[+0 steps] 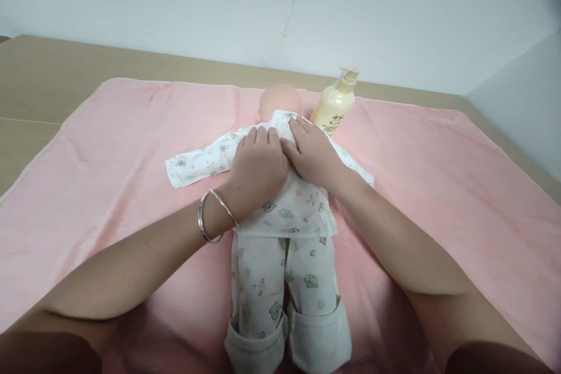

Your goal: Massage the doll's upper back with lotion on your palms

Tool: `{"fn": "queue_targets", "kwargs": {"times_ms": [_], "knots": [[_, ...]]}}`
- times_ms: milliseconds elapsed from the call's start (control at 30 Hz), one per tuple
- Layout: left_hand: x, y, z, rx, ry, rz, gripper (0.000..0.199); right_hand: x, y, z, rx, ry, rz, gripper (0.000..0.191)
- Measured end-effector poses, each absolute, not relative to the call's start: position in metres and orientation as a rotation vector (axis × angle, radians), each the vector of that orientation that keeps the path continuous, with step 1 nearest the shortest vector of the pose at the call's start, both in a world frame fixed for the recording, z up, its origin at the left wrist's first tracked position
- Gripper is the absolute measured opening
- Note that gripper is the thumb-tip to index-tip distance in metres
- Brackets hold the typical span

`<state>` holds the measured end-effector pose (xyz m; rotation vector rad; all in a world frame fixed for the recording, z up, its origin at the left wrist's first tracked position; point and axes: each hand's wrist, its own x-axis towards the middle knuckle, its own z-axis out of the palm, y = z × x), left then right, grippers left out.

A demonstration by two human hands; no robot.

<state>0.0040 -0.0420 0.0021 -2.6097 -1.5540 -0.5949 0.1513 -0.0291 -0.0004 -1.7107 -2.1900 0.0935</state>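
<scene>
A baby doll (280, 98) in a white top (302, 210) and trousers (263, 280) printed with small green animals lies stretched out, its head away from me. No face shows on it, so it appears to lie front down. My left hand (259, 165) rests palm down on the upper left of the top, fingers extended. Beside it, my right hand (316, 153) lies flat on the upper right, with its thumb touching or nearly touching my left hand. Both palms are hidden. The trouser legs end in wide turned-up cuffs (322, 336).
Under the doll a pink blanket (144, 187) covers much of the wooden table (109, 58). A pale yellow pump bottle (336, 99) stands right of the doll's head. Behind the table rises a white wall (175, 6) with a crack.
</scene>
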Motion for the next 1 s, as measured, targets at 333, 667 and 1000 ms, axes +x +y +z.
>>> {"fn": "queue_targets", "kwargs": {"times_ms": [333,667,1000], "knots": [[-0.011,-0.004,0.016,-2.843,-1.849,-0.653,0.023,0.128,-0.074,0.019,-1.917,-2.220,-0.170,0.046],[-0.002,-0.033,-0.002,-2.672,-1.362,-0.533,0.039,0.143,-0.048,0.025,-1.896,-2.188,0.101,0.032],[-0.005,-0.021,-0.004,-2.648,-1.305,-0.518,0.036,0.137,-0.052,0.014,-1.846,-2.162,0.147,0.056]]}}
